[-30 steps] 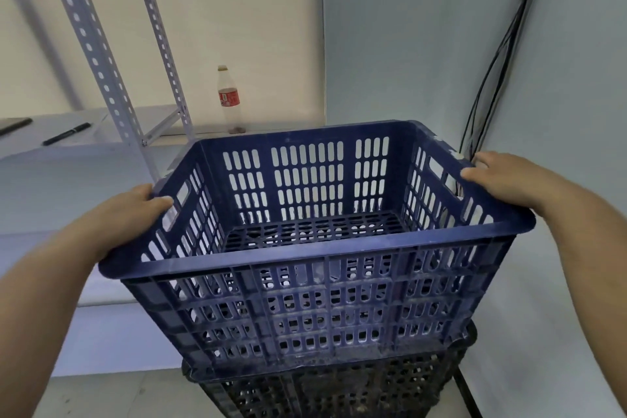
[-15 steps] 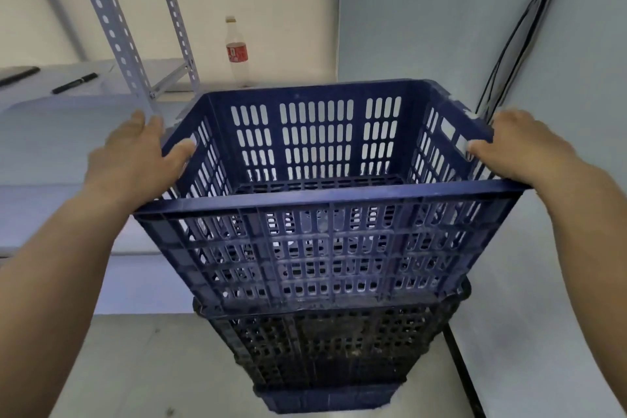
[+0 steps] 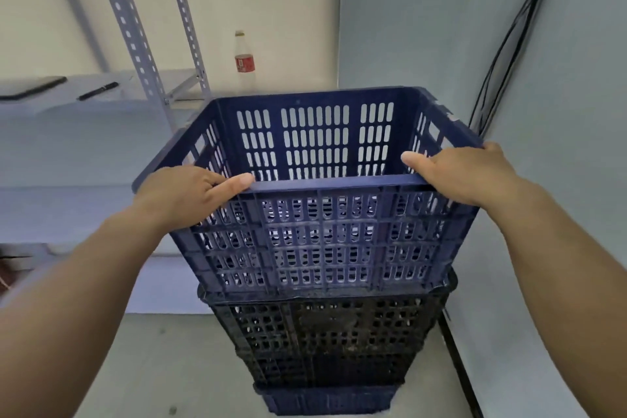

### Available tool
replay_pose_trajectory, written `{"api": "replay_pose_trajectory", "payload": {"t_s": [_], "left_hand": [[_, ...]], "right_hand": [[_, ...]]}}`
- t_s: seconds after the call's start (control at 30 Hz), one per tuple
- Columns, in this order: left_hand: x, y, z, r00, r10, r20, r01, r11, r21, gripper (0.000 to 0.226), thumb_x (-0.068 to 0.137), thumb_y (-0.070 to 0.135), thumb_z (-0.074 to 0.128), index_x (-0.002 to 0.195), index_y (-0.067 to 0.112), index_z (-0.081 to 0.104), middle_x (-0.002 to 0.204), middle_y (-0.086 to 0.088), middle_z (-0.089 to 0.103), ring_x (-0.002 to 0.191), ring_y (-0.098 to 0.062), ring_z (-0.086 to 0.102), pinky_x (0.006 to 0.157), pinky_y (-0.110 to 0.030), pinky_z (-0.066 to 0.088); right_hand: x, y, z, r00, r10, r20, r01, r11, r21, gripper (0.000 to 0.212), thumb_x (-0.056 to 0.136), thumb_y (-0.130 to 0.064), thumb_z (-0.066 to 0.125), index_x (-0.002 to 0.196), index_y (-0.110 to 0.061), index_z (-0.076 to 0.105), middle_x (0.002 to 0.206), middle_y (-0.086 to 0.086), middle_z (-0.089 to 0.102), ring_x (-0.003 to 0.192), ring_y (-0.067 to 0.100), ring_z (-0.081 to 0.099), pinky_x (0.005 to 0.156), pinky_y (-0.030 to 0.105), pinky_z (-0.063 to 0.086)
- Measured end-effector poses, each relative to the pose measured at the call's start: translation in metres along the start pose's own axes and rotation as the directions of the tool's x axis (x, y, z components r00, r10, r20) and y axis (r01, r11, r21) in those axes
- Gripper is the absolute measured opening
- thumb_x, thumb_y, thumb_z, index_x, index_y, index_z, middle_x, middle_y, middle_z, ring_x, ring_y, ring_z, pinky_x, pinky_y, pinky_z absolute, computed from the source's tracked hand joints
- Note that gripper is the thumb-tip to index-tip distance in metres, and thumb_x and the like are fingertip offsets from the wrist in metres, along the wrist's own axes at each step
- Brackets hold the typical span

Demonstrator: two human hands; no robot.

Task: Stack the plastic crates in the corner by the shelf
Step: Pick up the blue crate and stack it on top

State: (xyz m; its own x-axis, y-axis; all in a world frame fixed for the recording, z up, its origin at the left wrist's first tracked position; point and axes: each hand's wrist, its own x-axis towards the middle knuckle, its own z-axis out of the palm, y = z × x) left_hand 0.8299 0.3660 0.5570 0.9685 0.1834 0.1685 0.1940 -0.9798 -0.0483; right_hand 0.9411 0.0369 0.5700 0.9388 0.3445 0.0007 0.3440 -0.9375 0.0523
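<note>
Bottle (image 3: 244, 62), upper centre of frame: red label, white marks too blurred to read. No other text legible.

Your left hand (image 3: 190, 193) and right hand (image 3: 464, 173) grip the near corners of the blue crate (image 3: 322, 234), seated on the black crate (image 3: 325, 336).

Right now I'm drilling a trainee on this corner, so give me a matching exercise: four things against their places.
Things:
1. top crate
2. black crate
3. bottle
4. pen

Places:
A. on the shelf, far left
B. under both hands
C. standing upright by the back wall
D. sandwiched between two blue crates

Pairs: 1-B, 2-D, 3-C, 4-A

The left hand and right hand grip the near rim.
</note>
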Motion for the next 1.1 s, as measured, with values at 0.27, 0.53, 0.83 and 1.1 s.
{"api": "replay_pose_trajectory", "payload": {"t_s": [0.27, 0.53, 0.83, 1.1], "left_hand": [[-0.018, -0.012, -0.002, 0.982, 0.037, -0.186, -0.086, 0.962, -0.261, 0.064, 0.076, 0.076, 0.030, 0.088, 0.025, 0.066, 0.076, 0.002, 0.063, 0.070, -0.018, 0.054, 0.062, -0.031, 0.038], [-0.024, -0.019, 0.018, 0.923, 0.125, -0.364, -0.193, 0.968, -0.158, 0.057, 0.091, 0.055, 0.022, 0.102, 0.021, 0.067, 0.081, -0.002, 0.063, 0.092, -0.031, 0.061, 0.075, -0.037, 0.034], [-0.022, -0.034, 0.016, 0.987, -0.131, -0.095, 0.112, 0.976, -0.186, 0.088, 0.074, 0.079, 0.006, 0.108, 0.027, 0.067, 0.124, 0.000, 0.060, 0.131, -0.029, 0.031, 0.108, -0.043, 0.028], [-0.024, -0.028, 0.009, 0.986, -0.139, -0.090, 0.126, 0.982, -0.140, 0.077, 0.078, 0.076, 0.010, 0.089, 0.025, 0.067, 0.118, -0.002, 0.065, 0.129, -0.027, 0.035, 0.107, -0.038, 0.025]], "right_hand": [[-0.029, -0.011, 0.021, 0.934, -0.041, -0.355, 0.096, 0.986, 0.138, 0.062, 0.089, -0.068, 0.020, 0.102, -0.027, 0.065, 0.093, -0.001, 0.065, 0.109, 0.028, 0.055, 0.107, 0.049, 0.020], [-0.031, -0.017, 0.023, 0.908, -0.053, -0.415, 0.110, 0.987, 0.114, 0.074, 0.078, -0.070, 0.006, 0.081, -0.019, 0.060, 0.078, 0.000, 0.052, 0.086, 0.028, 0.054, 0.087, 0.044, 0.033], [-0.028, 0.004, 0.025, 0.956, 0.182, -0.231, -0.159, 0.981, 0.114, 0.093, 0.072, -0.084, -0.003, 0.097, -0.030, 0.068, 0.123, 0.003, 0.064, 0.135, 0.029, 0.037, 0.106, 0.049, 0.031], [-0.025, -0.001, 0.019, 0.949, 0.199, -0.244, -0.181, 0.979, 0.095, 0.102, 0.064, -0.086, -0.008, 0.102, -0.028, 0.067, 0.122, 0.002, 0.063, 0.135, 0.027, 0.036, 0.108, 0.048, 0.032]]}}
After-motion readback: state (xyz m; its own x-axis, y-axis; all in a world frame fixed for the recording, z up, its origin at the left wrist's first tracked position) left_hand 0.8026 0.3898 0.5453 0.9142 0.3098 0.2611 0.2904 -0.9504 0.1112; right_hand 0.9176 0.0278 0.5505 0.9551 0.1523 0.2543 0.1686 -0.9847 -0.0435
